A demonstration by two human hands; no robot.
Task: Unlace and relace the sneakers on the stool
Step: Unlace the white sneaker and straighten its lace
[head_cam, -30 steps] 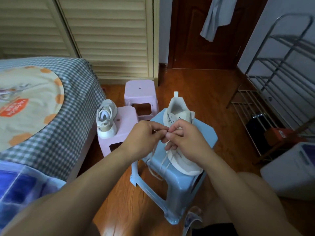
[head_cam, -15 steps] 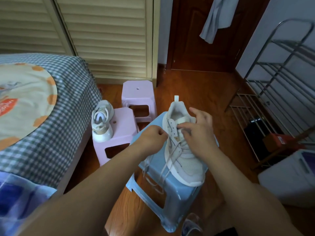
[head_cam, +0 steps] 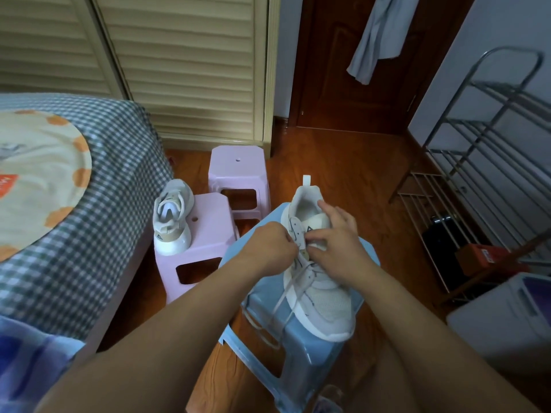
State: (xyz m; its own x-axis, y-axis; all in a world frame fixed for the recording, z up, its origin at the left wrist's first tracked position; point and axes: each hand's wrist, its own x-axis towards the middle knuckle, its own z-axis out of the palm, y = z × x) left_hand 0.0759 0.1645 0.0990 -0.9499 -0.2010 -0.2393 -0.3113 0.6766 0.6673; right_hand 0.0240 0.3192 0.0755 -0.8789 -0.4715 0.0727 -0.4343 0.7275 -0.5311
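Hands' grip [head_cam: 301, 248] lower on sneaker [head_cam: 320, 281]

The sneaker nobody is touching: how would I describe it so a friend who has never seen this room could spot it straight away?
Start at the checked bed on the left; right beside it stands a pink stool. The untouched sneaker sits on that stool's top. Unlike the sneaker on the blue stool, no hand is on it and no laces trail from it.

A blue stool [head_cam: 301, 347] on the wood floor [head_cam: 351, 162] carries a white sneaker [head_cam: 325, 302], its laces [head_cam: 280, 308] trailing over the seat's edge, while beside it a pink stool [head_cam: 208, 242] carries a second sneaker [head_cam: 172, 219], with another pink stool [head_cam: 237, 171] behind.
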